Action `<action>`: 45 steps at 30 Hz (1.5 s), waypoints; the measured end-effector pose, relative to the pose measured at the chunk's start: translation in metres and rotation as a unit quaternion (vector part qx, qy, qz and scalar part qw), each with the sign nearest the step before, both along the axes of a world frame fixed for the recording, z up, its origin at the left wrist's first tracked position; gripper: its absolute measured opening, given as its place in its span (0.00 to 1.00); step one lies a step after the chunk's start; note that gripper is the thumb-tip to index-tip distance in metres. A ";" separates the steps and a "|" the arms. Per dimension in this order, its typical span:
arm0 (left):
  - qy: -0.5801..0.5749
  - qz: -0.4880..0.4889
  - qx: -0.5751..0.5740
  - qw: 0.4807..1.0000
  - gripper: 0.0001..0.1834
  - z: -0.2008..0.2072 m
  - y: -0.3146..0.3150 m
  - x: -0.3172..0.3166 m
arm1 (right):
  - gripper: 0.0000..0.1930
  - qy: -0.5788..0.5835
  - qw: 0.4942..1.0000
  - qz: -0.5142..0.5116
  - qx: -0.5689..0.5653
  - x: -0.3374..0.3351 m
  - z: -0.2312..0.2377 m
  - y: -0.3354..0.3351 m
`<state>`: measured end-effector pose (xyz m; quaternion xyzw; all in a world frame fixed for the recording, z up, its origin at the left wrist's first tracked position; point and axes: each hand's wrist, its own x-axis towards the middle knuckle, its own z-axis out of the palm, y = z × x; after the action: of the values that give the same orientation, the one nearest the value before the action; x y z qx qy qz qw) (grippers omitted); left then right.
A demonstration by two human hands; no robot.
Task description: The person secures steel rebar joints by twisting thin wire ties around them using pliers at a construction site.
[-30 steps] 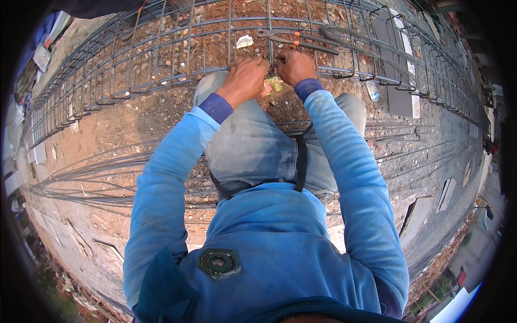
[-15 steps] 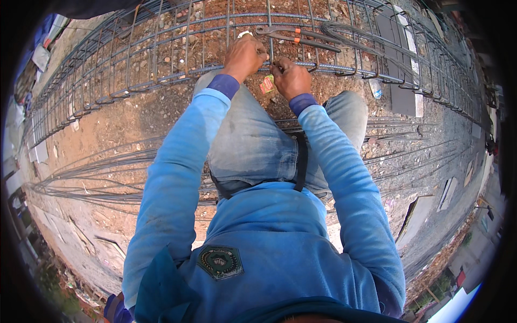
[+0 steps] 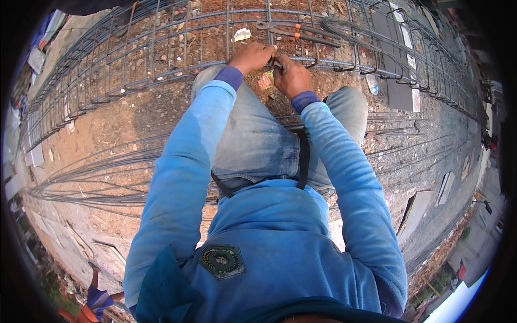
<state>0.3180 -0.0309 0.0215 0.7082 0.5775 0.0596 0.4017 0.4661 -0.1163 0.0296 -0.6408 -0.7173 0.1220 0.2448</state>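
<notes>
A long rebar cage [image 3: 177, 72] of lengthwise bars and square stirrups runs across the far side of the view. My left hand [image 3: 251, 58] is closed at its near bar, fingertips pinched beside an upright stirrup. Close by on the right, my right hand [image 3: 292, 78] has its fingers curled in at the same crossing. Whatever the fingers pinch is too small or hidden to make out. Pincers [image 3: 315, 36] with orange-marked dark handles lie on the cage just beyond my hands. Beside them rests a bundle of thin tie wire [image 3: 344, 27].
Loose steel rods [image 3: 107, 169] spread over the ground on both sides of my legs. A grey board [image 3: 396, 64] lies under the cage at right. A small red-and-yellow packet [image 3: 265, 81] sits below my hands. Another person [image 3: 97, 300] shows at lower left.
My left hand has shifted slightly right and turned at the crossing, uncovering a pale scrap beyond it. My right hand has moved only a little. Another person has come into sight at lower left.
</notes>
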 end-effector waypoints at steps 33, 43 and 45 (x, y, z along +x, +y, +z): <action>-0.113 -0.091 -0.083 0.986 0.20 -0.003 0.008 -0.008 | 0.10 0.080 0.990 -0.053 -0.105 -0.053 0.002 -0.016; -0.076 -0.051 -0.039 0.995 0.32 0.002 0.004 0.000 | 0.11 0.042 0.985 -0.058 -0.156 -0.007 -0.018 -0.023; -0.070 -0.049 -0.036 0.996 0.31 -0.001 0.005 -0.004 | 0.13 0.086 0.985 -0.039 -0.148 -0.023 -0.011 -0.027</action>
<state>0.3142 -0.0256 0.0207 0.7147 0.5149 0.0684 0.4684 0.4433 -0.1435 0.0182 -0.6846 -0.6422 0.2714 0.2127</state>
